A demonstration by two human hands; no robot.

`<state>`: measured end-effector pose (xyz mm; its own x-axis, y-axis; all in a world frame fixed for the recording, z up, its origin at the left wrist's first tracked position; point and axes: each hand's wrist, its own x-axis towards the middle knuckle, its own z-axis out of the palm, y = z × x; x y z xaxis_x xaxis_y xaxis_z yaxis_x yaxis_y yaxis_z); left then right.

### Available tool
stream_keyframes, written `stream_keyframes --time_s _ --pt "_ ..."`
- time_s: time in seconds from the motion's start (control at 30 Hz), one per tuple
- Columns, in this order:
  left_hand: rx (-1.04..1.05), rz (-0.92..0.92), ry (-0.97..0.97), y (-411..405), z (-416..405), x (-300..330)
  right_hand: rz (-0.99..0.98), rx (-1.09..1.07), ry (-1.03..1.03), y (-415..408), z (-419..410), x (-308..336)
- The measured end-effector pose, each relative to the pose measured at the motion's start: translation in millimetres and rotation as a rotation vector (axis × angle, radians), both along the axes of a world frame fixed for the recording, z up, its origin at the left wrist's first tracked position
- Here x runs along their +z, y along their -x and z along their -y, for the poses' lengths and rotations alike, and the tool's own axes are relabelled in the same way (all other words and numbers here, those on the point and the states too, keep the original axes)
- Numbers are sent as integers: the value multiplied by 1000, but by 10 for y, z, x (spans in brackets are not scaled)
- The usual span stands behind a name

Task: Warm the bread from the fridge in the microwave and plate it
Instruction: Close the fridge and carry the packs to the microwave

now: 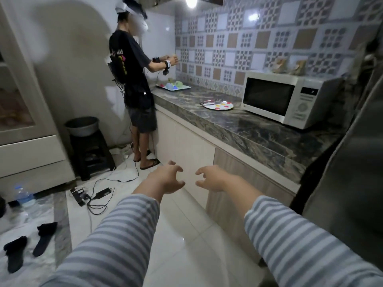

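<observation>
Here, a person's left hand (165,179) and right hand (211,179) reach forward, fingers loosely curled, holding nothing; the microwave (290,98), long axis along the countertop (207,119), faces the room, door closed.

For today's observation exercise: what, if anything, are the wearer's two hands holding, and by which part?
Nothing. The left hand and right hand hang in the air, fingers loosely curled, touching nothing.

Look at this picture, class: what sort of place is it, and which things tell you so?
Most likely a home kitchen. A white microwave stands on a marble-patterned counter with cupboards beneath, patterned wall tiles run behind it, and a spotted plate lies on the counter.
</observation>
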<state>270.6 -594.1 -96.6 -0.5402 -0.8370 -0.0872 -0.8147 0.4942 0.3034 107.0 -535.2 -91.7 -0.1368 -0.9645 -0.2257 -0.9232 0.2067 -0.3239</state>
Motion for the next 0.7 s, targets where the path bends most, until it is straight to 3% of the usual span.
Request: stream_keyframes --time_s 0.43,0.7 --pt "-85 -54 -16 1087 2362 289 -45 -102 70 951 2288 311" --pt "-313 -18 35 1813 3643 431 -30 -302 122 1416 3239 446"
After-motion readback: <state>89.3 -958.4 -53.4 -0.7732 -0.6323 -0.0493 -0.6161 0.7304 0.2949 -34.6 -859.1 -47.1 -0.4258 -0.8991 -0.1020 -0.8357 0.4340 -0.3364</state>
